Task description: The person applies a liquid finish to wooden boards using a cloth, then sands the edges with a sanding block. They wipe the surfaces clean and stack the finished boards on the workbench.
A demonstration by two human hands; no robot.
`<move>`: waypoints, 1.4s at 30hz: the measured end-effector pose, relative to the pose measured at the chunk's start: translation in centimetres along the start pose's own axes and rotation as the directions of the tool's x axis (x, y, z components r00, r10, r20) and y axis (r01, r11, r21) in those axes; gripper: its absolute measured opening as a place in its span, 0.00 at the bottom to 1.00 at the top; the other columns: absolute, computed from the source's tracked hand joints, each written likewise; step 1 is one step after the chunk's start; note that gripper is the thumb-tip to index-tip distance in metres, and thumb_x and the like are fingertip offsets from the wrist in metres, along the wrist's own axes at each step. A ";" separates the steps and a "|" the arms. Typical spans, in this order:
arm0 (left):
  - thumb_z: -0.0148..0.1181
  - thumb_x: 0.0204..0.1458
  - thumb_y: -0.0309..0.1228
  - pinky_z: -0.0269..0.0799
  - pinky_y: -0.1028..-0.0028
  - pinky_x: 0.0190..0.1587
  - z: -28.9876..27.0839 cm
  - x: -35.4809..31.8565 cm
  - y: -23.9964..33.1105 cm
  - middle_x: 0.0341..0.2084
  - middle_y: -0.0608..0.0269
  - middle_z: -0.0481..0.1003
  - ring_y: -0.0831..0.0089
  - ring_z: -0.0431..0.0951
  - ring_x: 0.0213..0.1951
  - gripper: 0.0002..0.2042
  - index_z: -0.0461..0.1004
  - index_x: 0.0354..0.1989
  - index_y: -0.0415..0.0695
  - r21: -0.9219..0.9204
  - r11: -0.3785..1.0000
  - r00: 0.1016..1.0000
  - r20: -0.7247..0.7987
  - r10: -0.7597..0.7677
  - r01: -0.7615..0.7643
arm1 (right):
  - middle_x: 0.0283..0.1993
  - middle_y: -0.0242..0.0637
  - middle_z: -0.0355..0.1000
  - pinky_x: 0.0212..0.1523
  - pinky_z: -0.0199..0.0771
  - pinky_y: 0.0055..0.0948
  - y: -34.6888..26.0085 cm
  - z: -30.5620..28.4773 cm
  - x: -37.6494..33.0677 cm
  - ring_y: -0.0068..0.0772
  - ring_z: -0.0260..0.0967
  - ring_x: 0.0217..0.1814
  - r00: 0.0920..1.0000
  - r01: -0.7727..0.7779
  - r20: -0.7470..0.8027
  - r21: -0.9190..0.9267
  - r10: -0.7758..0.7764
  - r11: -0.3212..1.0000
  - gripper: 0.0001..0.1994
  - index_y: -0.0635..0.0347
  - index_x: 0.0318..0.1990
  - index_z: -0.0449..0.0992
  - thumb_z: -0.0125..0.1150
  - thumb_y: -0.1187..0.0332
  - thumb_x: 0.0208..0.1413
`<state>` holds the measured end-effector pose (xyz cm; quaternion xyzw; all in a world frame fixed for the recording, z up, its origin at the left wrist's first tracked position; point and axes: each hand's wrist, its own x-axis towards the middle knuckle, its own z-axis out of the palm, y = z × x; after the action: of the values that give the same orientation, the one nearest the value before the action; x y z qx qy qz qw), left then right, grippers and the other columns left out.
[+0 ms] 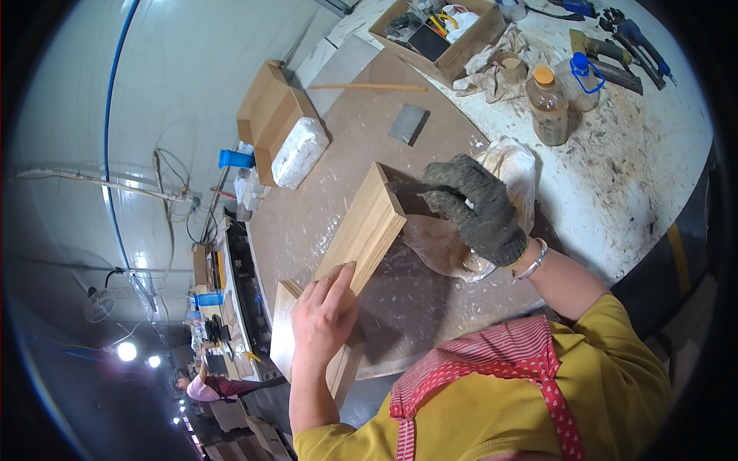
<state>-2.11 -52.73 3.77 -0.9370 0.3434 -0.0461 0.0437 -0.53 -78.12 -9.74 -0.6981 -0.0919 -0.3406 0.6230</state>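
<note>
left hand (323,311), fingers together, presses one wooden board (367,230); gloved right hand (475,207) grips one scraper (407,196); two bottles (550,104).

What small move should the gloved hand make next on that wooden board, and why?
Probably draw the scraper blade along the wooden board: the gloved right hand already holds it against the board's upper end, while the bare left hand steadies the lower end.
</note>
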 end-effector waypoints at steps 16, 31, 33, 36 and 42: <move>0.64 0.37 0.22 0.74 0.68 0.40 0.8 -0.2 0.4 0.45 0.60 0.76 0.63 0.76 0.36 0.29 0.71 0.55 0.48 -0.001 0.999 0.999 -0.022 0.036 -0.036 | 0.49 0.35 0.71 0.52 0.72 0.23 0.4 0.0 -0.3 0.25 0.69 0.51 0.949 -0.314 0.156 0.347 0.275 0.884 0.17 0.65 0.53 0.70 0.59 0.77 0.55; 0.66 0.41 0.26 0.72 0.70 0.39 8.2 -1.5 4.3 0.44 0.62 0.73 0.65 0.75 0.38 0.26 0.73 0.54 0.49 -0.104 0.994 0.993 -0.114 0.024 -0.036 | 0.28 0.23 0.68 0.26 0.62 0.16 4.6 -8.9 -7.7 0.13 0.59 0.26 0.618 -0.785 0.109 0.150 0.779 0.601 0.12 0.63 0.50 0.74 0.54 0.68 0.61; 0.65 0.40 0.24 0.72 0.68 0.40 8.5 -1.4 4.5 0.44 0.60 0.73 0.63 0.75 0.39 0.26 0.73 0.53 0.48 -0.145 0.989 0.994 -0.105 0.019 -0.034 | 0.29 0.24 0.68 0.27 0.64 0.17 5.4 -9.9 -8.4 0.14 0.60 0.26 0.611 -0.792 0.098 0.090 0.786 0.604 0.13 0.63 0.50 0.74 0.55 0.69 0.61; 0.63 0.38 0.19 0.73 0.65 0.43 8.5 -1.2 4.6 0.45 0.56 0.73 0.58 0.74 0.41 0.27 0.73 0.53 0.45 -0.202 0.979 0.996 -0.092 0.013 -0.032 | 0.38 0.31 0.74 0.38 0.71 0.22 6.6 -10.3 -9.2 0.21 0.69 0.36 0.722 -0.681 0.055 -0.120 0.690 0.722 0.13 0.64 0.50 0.74 0.58 0.72 0.57; 0.63 0.39 0.20 0.72 0.65 0.44 8.1 -1.1 4.3 0.45 0.56 0.73 0.58 0.74 0.41 0.27 0.72 0.53 0.46 -0.203 0.979 0.995 -0.098 0.003 -0.023 | 0.47 0.38 0.76 0.50 0.72 0.26 7.6 -9.8 -9.9 0.28 0.72 0.48 0.890 -0.408 0.092 -0.277 0.446 0.870 0.14 0.65 0.49 0.75 0.61 0.74 0.55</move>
<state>-4.74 -54.93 -4.77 -0.9310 0.3541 -0.0561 -0.0691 -7.26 -85.94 -21.79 -0.7980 0.0613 -0.1485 0.5809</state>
